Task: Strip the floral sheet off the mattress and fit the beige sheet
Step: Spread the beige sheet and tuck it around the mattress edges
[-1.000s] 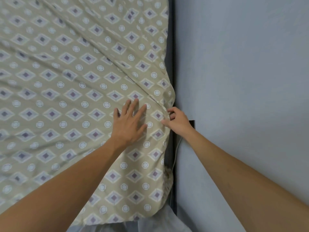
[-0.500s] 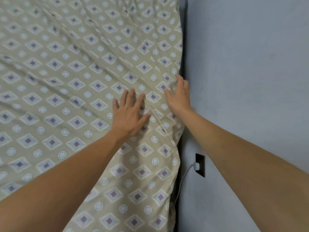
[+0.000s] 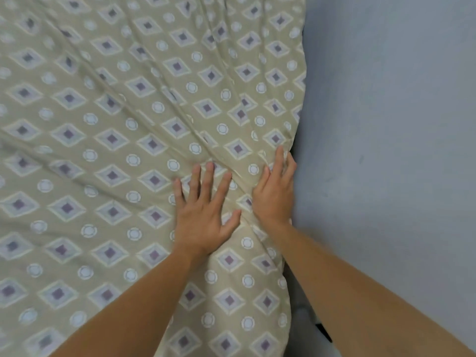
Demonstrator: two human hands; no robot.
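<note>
Two hands press flat on the beige sheet [image 3: 116,155]: left hand [image 3: 203,215] with fingers spread, right hand [image 3: 274,194] at the bed's wall-side edge, fingertips seemingly tucking fabric.

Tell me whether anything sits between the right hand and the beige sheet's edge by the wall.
Nothing visible does. The right hand already lies with straight fingers on the beige sheet at its edge beside the wall. The left hand presses flat on the sheet next to it.

The beige sheet [image 3: 128,150] hides the mattress and runs past three frame edges.
</note>
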